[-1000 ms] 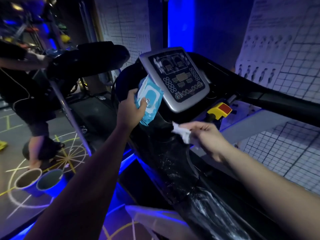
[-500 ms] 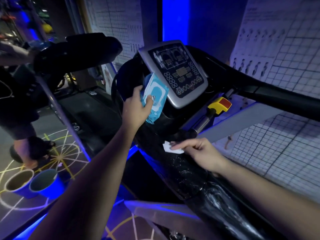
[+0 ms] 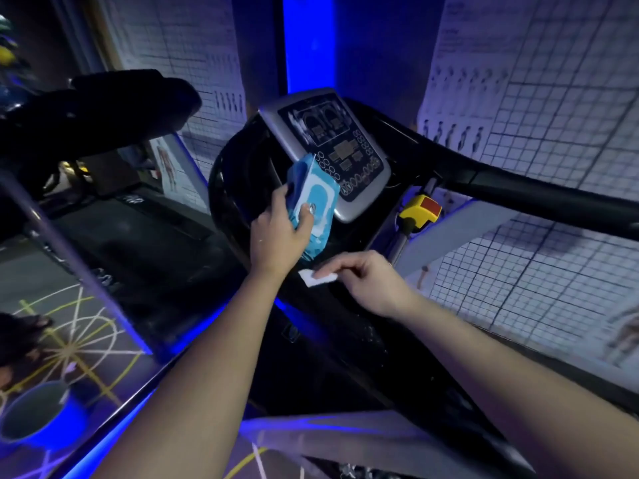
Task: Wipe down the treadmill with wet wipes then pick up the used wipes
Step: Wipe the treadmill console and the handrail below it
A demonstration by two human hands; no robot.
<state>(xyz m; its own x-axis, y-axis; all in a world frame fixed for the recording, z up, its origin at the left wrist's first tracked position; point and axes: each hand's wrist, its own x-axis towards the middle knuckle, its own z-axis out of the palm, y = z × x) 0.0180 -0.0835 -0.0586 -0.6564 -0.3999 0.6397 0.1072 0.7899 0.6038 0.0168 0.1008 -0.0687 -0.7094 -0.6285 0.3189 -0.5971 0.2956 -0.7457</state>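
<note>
The black treadmill (image 3: 345, 340) fills the middle of the view, its grey console panel (image 3: 332, 146) tilted toward me. My left hand (image 3: 276, 240) grips a blue pack of wet wipes (image 3: 313, 202) just left of the console. My right hand (image 3: 366, 281) presses a small white wipe (image 3: 316, 277) onto the black left handrail below the console, with its fingers on top of the wipe. The rail surface below the wipe shines wet.
A yellow safety key with a red top (image 3: 420, 210) sticks out right of the console. The right handrail (image 3: 518, 188) runs along a wall of gridded posters. A second treadmill (image 3: 103, 112) stands to the left. A blue bucket (image 3: 38, 416) sits on the floor at lower left.
My right hand brought the wipe down from the air onto the left rail and slid it a little along the surface. My left hand kept holding the pack beside the console.
</note>
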